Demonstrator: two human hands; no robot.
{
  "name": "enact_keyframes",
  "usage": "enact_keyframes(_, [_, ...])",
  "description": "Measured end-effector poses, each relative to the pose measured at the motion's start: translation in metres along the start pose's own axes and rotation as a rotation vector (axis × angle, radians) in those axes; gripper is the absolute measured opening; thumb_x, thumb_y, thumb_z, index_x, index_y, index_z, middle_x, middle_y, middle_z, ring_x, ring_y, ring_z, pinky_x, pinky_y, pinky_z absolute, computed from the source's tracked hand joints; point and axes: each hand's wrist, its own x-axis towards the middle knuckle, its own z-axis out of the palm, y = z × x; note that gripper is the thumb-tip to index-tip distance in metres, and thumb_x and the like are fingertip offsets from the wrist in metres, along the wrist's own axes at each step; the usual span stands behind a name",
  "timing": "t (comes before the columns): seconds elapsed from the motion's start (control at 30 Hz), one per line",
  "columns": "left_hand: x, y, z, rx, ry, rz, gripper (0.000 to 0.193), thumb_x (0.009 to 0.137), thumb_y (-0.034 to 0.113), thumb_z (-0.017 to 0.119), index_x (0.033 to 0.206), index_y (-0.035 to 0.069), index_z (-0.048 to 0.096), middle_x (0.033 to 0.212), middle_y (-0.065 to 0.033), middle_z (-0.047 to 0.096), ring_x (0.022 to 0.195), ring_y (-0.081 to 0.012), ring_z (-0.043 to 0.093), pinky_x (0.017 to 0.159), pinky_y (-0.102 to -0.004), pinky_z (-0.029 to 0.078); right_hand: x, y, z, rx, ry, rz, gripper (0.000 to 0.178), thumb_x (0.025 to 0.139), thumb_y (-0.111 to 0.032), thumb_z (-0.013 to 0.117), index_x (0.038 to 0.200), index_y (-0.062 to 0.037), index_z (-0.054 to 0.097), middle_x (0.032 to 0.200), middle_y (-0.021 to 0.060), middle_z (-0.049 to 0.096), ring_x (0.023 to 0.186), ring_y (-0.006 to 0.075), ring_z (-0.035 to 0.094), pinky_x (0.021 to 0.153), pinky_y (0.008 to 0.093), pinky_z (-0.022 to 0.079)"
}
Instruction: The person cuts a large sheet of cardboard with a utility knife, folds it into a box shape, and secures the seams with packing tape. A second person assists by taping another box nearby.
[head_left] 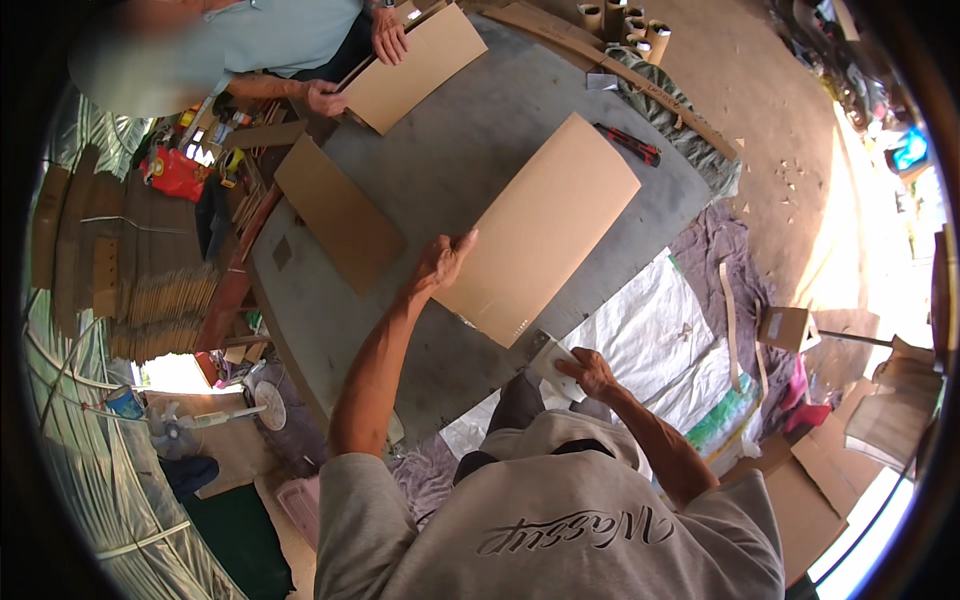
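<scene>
- At the far left, a stack of flattened cardboard (165,310) stood past the edge of the grey table (430,165).
- Next, a darker brown panel (340,215) lay flat on the table, slanting down toward the person's left forearm and apart from the left hand (445,262).
- Beyond it, a co-worker's hands (388,38) held a folded cardboard piece (418,72) at the far edge.
- The left hand grasped the left long edge of the tan cardboard piece (545,225), nearer its close end; how the fingers sat beneath could not be told.
- That tan cardboard piece lay in front of the person, its long axis running from close left to far right, its near end pointing between the hands.
- The right hand (590,373) was clenched around a white hand tool (555,365), whose dark end came just beside the piece's near right corner; the left hand was the nearer, already in contact.
- Farther right, a red-and-black utility knife (632,145) lay beyond the far end.
</scene>
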Motion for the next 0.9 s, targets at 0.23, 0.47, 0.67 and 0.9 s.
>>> enact_keyframes(0.23, [0.056, -0.058, -0.047, 0.167, 0.014, -0.176, 0.074, 0.099, 0.066, 0.041, 0.092, -0.003, 0.067, 0.076, -0.0165, 0.061, 0.072, -0.0285, 0.058, 0.068, -0.0425, 0.046, 0.076, -0.126, -0.021, 0.145, -0.057, -0.006, 0.023, 0.086, -0.031, 0.066, 0.091, -0.0087, 0.069, 0.071, 0.0146, 0.051, 0.068, 0.0287, 0.055, 0.061, 0.0429, 0.038])
enact_keyframes(0.47, [0.108, -0.142, 0.017, -0.039, 0.259, 0.034, 0.062, 0.103, 0.049, 0.037, 0.111, -0.004, 0.069, 0.106, -0.0314, 0.067, 0.105, -0.0457, 0.063, 0.092, -0.0495, 0.047, 0.109, -0.177, -0.014, 0.148, -0.083, 0.095, 0.042, 0.087, -0.040, 0.068, 0.100, 0.0008, 0.067, 0.085, 0.0229, 0.066, 0.082, 0.0365, 0.065, 0.071, 0.0437, 0.046])
enact_keyframes(0.67, [0.055, -0.104, 0.116, -0.083, 0.173, -0.011, 0.045, 0.098, 0.035, 0.052, 0.111, -0.004, 0.069, 0.114, -0.0297, 0.066, 0.111, -0.0434, 0.063, 0.097, -0.0489, 0.046, 0.057, -0.144, -0.029, 0.194, -0.117, 0.133, 0.043, 0.086, -0.041, 0.066, 0.091, 0.0008, 0.065, 0.080, 0.0182, 0.065, 0.078, 0.0312, 0.065, 0.070, 0.0418, 0.047])
enact_keyframes(0.9, [-0.035, -0.016, 0.112, -0.271, 0.171, 0.342, 0.042, 0.100, 0.029, 0.053, 0.129, -0.001, 0.057, 0.126, -0.0290, 0.059, 0.120, -0.0438, 0.056, 0.100, -0.0457, 0.046, 0.041, -0.118, -0.023, 0.141, -0.047, 0.086, 0.051, 0.086, -0.049, 0.065, 0.092, 0.0009, 0.065, 0.081, 0.0203, 0.066, 0.078, 0.0350, 0.066, 0.071, 0.0446, 0.048])
